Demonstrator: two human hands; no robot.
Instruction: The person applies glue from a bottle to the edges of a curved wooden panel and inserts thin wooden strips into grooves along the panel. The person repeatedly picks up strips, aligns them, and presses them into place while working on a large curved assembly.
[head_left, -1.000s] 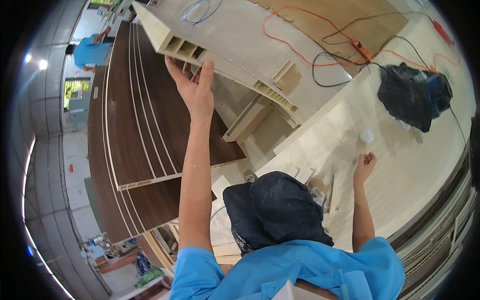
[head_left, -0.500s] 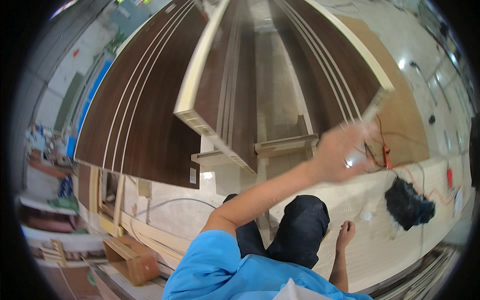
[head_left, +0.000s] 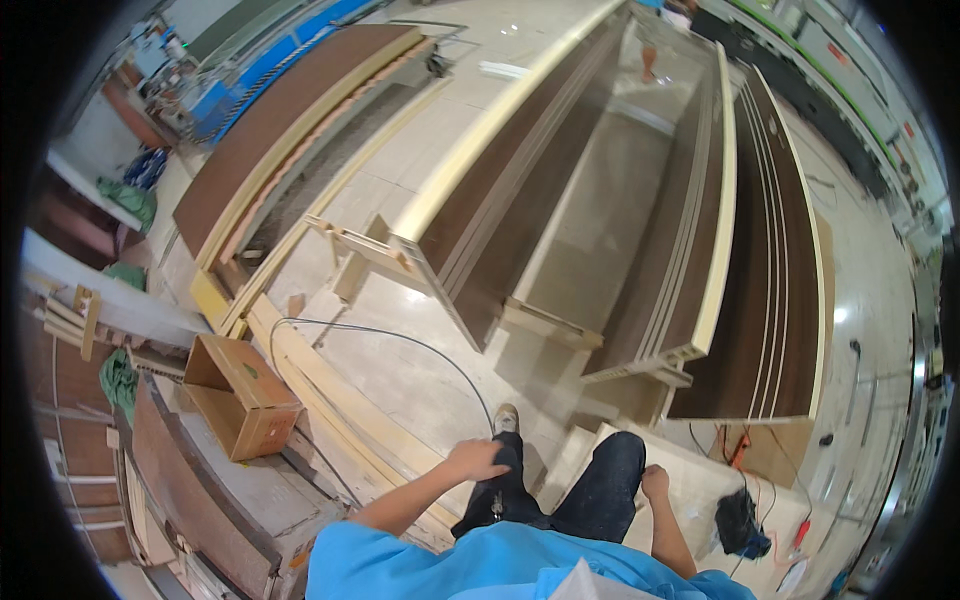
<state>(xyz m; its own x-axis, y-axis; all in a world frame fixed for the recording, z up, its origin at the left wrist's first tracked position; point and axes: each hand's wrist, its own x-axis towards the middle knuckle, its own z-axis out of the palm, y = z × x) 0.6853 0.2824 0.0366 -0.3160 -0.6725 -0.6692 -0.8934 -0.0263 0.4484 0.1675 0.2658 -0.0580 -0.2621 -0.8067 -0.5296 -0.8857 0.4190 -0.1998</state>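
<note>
My left hand point(head_left: 476, 461) is in front of my left thigh, fingers loosely stretched, with nothing visible in it. By my right knee my right hand point(head_left: 655, 482) hangs with its fingers curled in; no held thing shows. Ahead of me long dark brown panels with pale stripes stand on edge: a left one point(head_left: 520, 150), a middle one point(head_left: 655, 270) and a right one point(head_left: 755, 270). Both hands are apart from them. Low wooden supports point(head_left: 553, 324) lie under the panels' near ends.
An open cardboard box point(head_left: 250, 405) stands at lower left, beside long pale timber strips point(head_left: 350, 425). A dark cable point(head_left: 400, 335) loops over the floor near my left foot. Further left lies a brown panel stack point(head_left: 300, 120). At right are an orange tool point(head_left: 740, 450), cords and a dark bundle point(head_left: 738, 520).
My left arm, stretched across toward the panels at right and blurred, has drawn back to the left, by my thigh. The view has shifted left, so the panels appear further right.
</note>
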